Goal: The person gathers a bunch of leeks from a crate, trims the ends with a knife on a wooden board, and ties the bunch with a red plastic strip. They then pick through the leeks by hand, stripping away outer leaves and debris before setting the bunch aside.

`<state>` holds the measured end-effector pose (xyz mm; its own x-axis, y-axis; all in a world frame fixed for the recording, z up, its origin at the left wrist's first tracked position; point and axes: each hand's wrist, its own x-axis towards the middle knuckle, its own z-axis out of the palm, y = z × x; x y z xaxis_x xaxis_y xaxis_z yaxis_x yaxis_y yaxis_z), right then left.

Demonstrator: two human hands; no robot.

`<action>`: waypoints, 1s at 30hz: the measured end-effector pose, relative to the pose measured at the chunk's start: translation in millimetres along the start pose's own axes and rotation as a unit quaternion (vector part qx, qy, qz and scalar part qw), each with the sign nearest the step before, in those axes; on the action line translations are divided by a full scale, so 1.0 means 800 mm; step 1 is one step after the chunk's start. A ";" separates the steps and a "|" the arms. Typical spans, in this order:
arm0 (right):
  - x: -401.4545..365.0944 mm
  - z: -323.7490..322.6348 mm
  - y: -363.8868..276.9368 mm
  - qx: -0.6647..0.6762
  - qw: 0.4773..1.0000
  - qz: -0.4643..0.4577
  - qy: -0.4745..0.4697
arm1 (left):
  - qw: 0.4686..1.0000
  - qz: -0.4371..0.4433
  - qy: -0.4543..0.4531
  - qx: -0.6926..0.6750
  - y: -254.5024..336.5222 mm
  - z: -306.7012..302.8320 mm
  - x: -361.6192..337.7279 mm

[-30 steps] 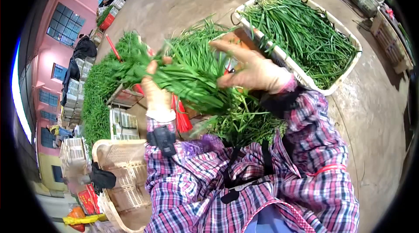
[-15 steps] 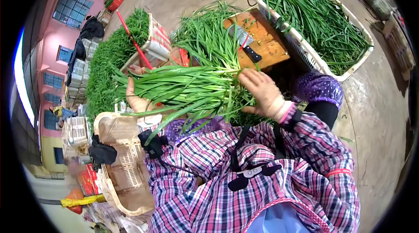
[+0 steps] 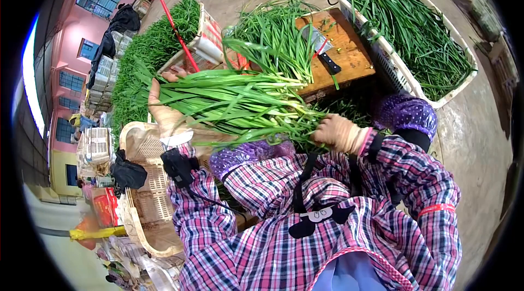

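A large bunch of Chinese chives (image 3: 234, 94) lies across both hands, leaves to the left and pale stem ends to the right. My left hand (image 3: 164, 111) cradles the leafy end, thumb up in front and fingertips showing behind. At the stem end, my right hand (image 3: 341, 133) is closed, fingers curled on stray stalks and leaves. Just beyond, more chives (image 3: 284, 40) lie in a loose pile, stems against a wooden board (image 3: 349, 45). On that board rests a cleaver (image 3: 322, 48) with a black handle.
A white crate (image 3: 398, 81) full of chives stands at the far right. Left of the pile are another crate (image 3: 210, 32) and heaped greens (image 3: 136, 67), crossed by a red stick (image 3: 177, 32). A beige basket (image 3: 131, 204) sits near my left arm, a black cloth (image 3: 128, 171) over its rim.
My right hand has gone from open fingers laid over the stems to a closed grip lower at the stem end. The bunch is still on my left hand; the whole view has shifted slightly.
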<state>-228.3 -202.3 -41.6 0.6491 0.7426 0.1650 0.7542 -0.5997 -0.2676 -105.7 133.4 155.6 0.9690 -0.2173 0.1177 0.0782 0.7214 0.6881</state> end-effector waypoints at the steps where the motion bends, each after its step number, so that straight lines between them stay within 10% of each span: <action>1: -0.011 0.008 0.011 0.037 0.998 0.048 -0.035 | 0.996 0.034 -0.014 0.075 0.003 0.002 0.001; 6: -0.037 -0.032 0.024 0.090 0.962 0.220 -0.130 | 0.999 -0.004 -0.011 0.051 0.028 0.026 -0.002; 10: -0.026 -0.047 0.023 0.183 0.950 0.204 0.152 | 0.997 0.000 0.000 0.073 0.047 0.031 0.003; 17: 0.070 -0.023 -0.022 0.530 0.810 0.129 0.213 | 0.993 -0.096 -0.059 0.023 0.051 0.048 0.018; 21: 0.074 -0.019 -0.037 0.742 0.605 0.235 0.164 | 0.998 -0.034 -0.002 0.052 0.060 0.053 0.041; 30: -0.001 0.014 0.045 0.462 0.845 0.260 0.068 | 0.972 0.058 0.097 0.209 0.065 0.063 0.068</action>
<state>-202.7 -221.5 -62.3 0.9218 0.3710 -0.1127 0.0041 -0.2999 -0.9540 -60.9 125.8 234.0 0.9947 0.0061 0.1030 -0.0970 0.3958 0.9132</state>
